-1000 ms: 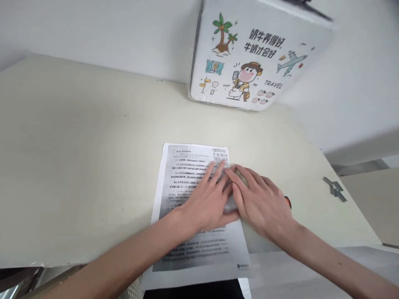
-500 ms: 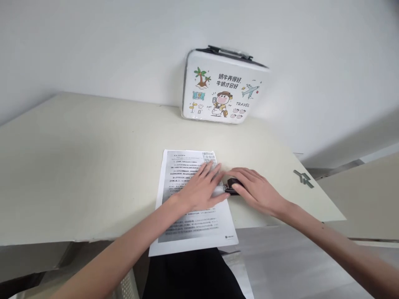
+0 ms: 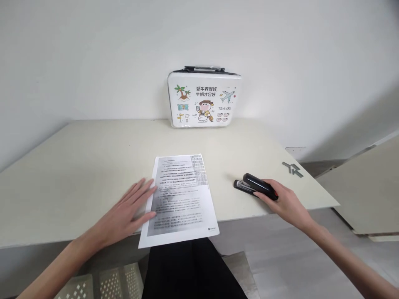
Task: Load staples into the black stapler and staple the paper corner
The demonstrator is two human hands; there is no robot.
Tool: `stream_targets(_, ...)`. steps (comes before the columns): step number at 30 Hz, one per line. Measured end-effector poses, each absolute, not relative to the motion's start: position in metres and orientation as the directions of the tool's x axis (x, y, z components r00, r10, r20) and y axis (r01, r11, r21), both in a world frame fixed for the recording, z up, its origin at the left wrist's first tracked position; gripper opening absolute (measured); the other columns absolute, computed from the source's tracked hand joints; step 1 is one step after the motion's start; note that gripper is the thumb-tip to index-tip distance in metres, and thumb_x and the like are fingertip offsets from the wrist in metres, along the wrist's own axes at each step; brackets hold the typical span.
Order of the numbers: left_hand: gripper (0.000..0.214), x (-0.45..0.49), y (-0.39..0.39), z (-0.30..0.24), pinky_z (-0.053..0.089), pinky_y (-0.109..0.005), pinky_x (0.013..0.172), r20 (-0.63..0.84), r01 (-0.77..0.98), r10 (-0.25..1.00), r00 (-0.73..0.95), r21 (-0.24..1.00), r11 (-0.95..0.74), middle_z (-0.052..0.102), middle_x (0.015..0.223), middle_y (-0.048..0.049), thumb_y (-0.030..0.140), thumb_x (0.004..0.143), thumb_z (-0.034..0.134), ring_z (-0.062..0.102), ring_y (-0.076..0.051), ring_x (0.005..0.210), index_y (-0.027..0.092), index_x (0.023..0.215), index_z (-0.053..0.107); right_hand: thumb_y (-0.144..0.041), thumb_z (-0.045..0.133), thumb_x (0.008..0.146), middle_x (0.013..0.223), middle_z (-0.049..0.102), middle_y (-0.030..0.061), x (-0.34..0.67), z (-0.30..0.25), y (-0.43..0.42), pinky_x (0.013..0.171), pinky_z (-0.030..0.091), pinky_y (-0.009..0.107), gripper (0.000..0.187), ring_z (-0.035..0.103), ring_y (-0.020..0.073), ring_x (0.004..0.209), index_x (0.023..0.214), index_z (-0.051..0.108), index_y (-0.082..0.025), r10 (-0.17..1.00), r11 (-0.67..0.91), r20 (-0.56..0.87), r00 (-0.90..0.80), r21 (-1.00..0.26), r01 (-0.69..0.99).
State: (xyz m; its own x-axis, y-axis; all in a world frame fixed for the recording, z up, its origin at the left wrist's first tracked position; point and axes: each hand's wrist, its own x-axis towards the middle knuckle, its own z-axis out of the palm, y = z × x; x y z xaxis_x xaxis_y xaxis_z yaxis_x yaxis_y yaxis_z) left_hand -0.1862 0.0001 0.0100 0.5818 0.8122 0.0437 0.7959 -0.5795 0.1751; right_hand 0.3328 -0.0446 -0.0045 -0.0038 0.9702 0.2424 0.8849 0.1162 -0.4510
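Printed paper (image 3: 181, 199) lies on the table in front of me, its lower edge jutting past the table's front. My left hand (image 3: 134, 203) is open, fingers spread, with the fingertips on the paper's left edge. To the right of the paper, my right hand (image 3: 282, 199) grips the rear end of a black stapler (image 3: 260, 185). The stapler's front points left, and its top arm stands apart from the base. I cannot tell whether it rests on the table. Several small grey strips of staples (image 3: 292, 169) lie beyond my right hand.
A white case (image 3: 204, 99) with cartoon prints and a black handle stands against the wall at the back of the table (image 3: 93, 166). Below the table's front edge are my dark-clothed legs (image 3: 193, 270) and a perforated light seat (image 3: 112, 282). A pale panel (image 3: 374, 187) stands at right.
My right hand has drawn the stapler right, away from the paper's edge. My left hand has slid from the paper's right side to its left edge. The view has shifted.
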Motion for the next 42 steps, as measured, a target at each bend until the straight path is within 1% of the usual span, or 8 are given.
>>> stream_targets(7,0.077,-0.135,0.019,0.015,0.022,-0.059,0.131,0.024,0.79,0.796,0.605,0.104,-0.604,0.019,0.176,0.0007,0.066,0.105,0.045,0.012,-0.035,0.163,0.036,0.171,0.019,-0.072,0.061,0.092,0.076,0.065,0.0015,0.333,-0.005,-0.044,0.059,0.044,0.03,0.052,0.055,0.0189,0.068,0.097,0.068,-0.021,0.964,0.0,0.17,0.205,-0.77,0.638)
stream_targets(13,0.079,-0.03,0.078,0.007,0.012,-0.058,0.132,0.005,0.787,0.796,0.605,0.15,-0.599,0.019,0.177,-0.0073,0.072,0.105,0.034,0.008,-0.034,0.164,0.027,0.17,0.028,-0.072,0.067,0.086,0.077,0.064,0.0015,0.339,-0.004,-0.043,0.062,0.044,0.031,0.053,0.054,0.0188,0.07,0.096,0.067,-0.02,0.874,-0.06,0.151,0.463,-0.91,0.41)
stream_targets(18,0.084,0.056,0.11,0.004,0.008,-0.06,0.131,0.002,0.751,0.766,0.643,0.193,-0.631,0.019,0.177,-0.0099,0.077,0.103,0.029,0.006,-0.036,0.164,0.025,0.169,0.031,-0.07,0.067,0.087,0.089,0.071,0.0062,0.338,-0.008,-0.038,0.072,0.051,0.033,0.054,0.061,0.0226,0.08,0.103,0.068,-0.018,0.806,-0.031,0.181,0.564,-0.938,0.345)
stream_targets(23,0.088,0.105,0.129,0.004,0.004,-0.061,0.131,-0.013,0.729,0.745,0.667,0.22,-0.649,0.018,0.177,-0.0081,0.081,0.101,0.027,0.002,-0.038,0.164,0.024,0.168,0.032,-0.069,0.067,0.088,0.086,0.07,0.005,0.334,-0.01,-0.035,0.07,0.051,0.033,0.051,0.061,0.0222,0.079,0.101,0.066,-0.02,0.745,-0.041,0.202,0.636,-0.937,0.346)
stream_targets(30,0.087,0.134,0.134,-0.001,-0.002,-0.067,0.129,0.003,0.729,0.755,0.655,0.26,-0.633,0.016,0.178,-0.0068,0.08,0.101,0.024,0.001,-0.042,0.163,0.026,0.168,0.033,-0.067,0.067,0.09,0.095,0.073,0.0077,0.33,-0.015,-0.033,0.076,0.051,0.035,0.053,0.064,0.0241,0.085,0.109,0.068,-0.018,0.752,-0.034,0.232,0.618,-0.922,0.387)
stream_targets(35,0.077,0.114,0.143,-0.001,0.006,-0.054,0.133,0.052,0.635,0.715,0.697,0.416,-0.65,0.008,0.178,-0.0066,0.067,0.108,0.017,0.006,-0.032,0.165,0.023,0.169,0.029,-0.068,0.067,0.089,0.093,0.074,0.0073,0.334,-0.015,-0.033,0.073,0.051,0.034,0.052,0.063,0.024,0.083,0.106,0.069,-0.019,0.793,-0.032,0.228,0.565,-0.911,0.412)
stream_targets(38,0.078,0.079,0.155,-0.002,0.011,-0.046,0.133,0.128,0.564,0.709,0.693,0.515,-0.645,0.018,0.177,-0.0073,0.068,0.107,0.024,0.014,-0.028,0.164,0.02,0.167,0.036,-0.068,0.067,0.088,0.088,0.074,0.006,0.335,-0.013,-0.03,0.069,0.05,0.033,0.051,0.063,0.0233,0.078,0.103,0.07,-0.019,0.83,-0.015,0.231,0.507,-0.9,0.435)
stream_targets(42,0.076,0.02,0.169,-0.002,0.027,-0.044,0.13,0.212,0.546,0.795,0.568,0.626,-0.557,0.045,0.167,-0.0084,0.074,0.101,0.04,0.041,-0.03,0.155,0.023,0.156,0.053,-0.064,0.067,0.09,0.086,0.072,0.0056,0.322,-0.002,-0.012,0.068,0.048,0.033,0.046,0.062,0.0236,0.077,0.102,0.07,-0.02,0.887,0.044,0.259,0.382,-0.871,0.49)
